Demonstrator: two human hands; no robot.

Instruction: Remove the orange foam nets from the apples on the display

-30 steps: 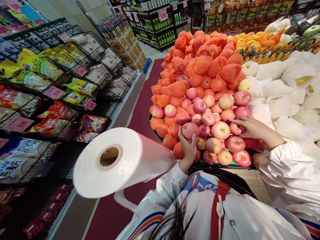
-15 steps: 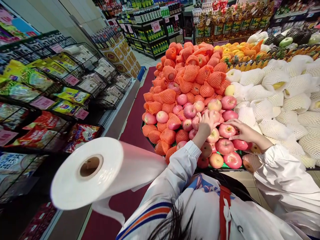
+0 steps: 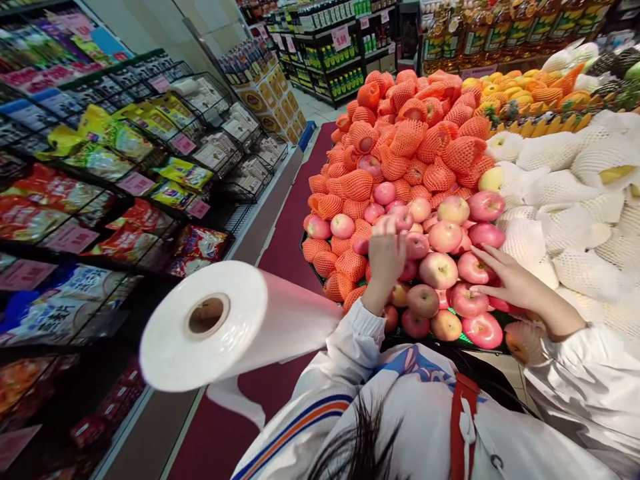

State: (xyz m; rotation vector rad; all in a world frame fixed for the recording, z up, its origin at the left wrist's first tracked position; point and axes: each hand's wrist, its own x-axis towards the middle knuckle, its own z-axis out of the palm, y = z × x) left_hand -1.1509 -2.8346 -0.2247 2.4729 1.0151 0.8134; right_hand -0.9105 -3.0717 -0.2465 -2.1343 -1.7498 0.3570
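Observation:
Bare red and pink apples (image 3: 439, 270) are piled at the front of the fruit stand. Over the left part of this pile is my left hand (image 3: 386, 257), its fingers smeared by motion and bent down towards an apple (image 3: 401, 217); whether it grips anything is unclear. My right hand (image 3: 517, 285) lies at the pile's right side with thumb and fingers apart. Its fingertips are at a red apple (image 3: 474, 268), and the thumb is near another apple (image 3: 469, 300) below it.
Apples in orange foam nets (image 3: 407, 137) heap up behind; fruit in white foam nets (image 3: 575, 227) lies to the right. A large roll of plastic bags (image 3: 245, 320) stands close on my left. Beyond it is a shelf rack of packets (image 3: 150, 180). Oil bottles (image 3: 475, 33) line the back.
My left hand has moved left across the apples, away from the right hand. The right hand stays by the same apples, its fingers more stretched. The camera view has shifted slightly left.

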